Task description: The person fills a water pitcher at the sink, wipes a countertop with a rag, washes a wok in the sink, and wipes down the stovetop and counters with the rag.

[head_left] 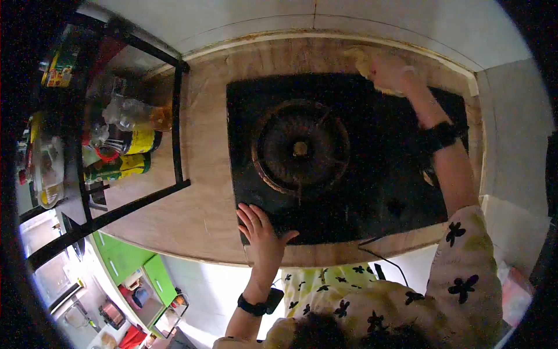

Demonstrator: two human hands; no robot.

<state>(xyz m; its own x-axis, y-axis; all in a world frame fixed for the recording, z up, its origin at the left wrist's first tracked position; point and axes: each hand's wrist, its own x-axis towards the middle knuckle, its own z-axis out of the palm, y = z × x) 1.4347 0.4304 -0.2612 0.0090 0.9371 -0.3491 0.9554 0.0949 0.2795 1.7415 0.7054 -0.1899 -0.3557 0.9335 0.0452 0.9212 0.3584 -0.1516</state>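
A black gas stove top [372, 174] lies on the wood-look counter, its round burner [300, 148] on the left half. My left hand [261, 232] rests flat on the stove's front left corner, fingers stretched and thumb apart. At the back right edge, my right hand [392, 74] is closed over a pale yellowish cloth [359, 59]. The cloth touches the counter behind the stove, and part of it is hidden under the hand. Motion blurs the right hand a little.
A black-framed rack [178, 128] on the left holds bottles and jars, including a yellow-labelled jar [139, 141]. Tiled wall [250, 23] borders the back and right. A black cable [386, 259] hangs at the front edge. Green cabinets [119, 256] stand lower left.
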